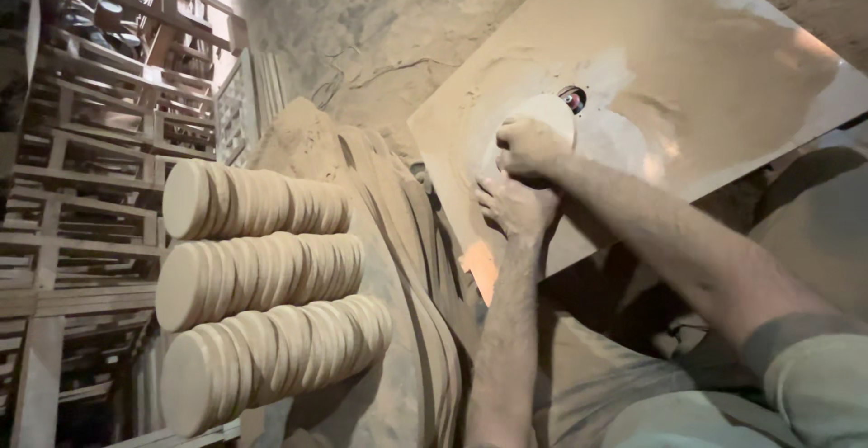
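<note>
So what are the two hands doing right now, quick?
Left hand: fingers curled, pressing on the round wooden disc on the dusty table.
Right hand: closed over the disc's near edge, holding it down.

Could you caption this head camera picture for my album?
Both hands press a round wooden disc against a small cutter on a dusty table.

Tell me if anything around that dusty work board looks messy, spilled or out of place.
Sawdust is heaped everywhere: it coats the tan flat work board and piles beside the three rows of round wooden discs. Both hands, left hand and right hand, press a pale round wooden disc beside a small red cutter.
</note>
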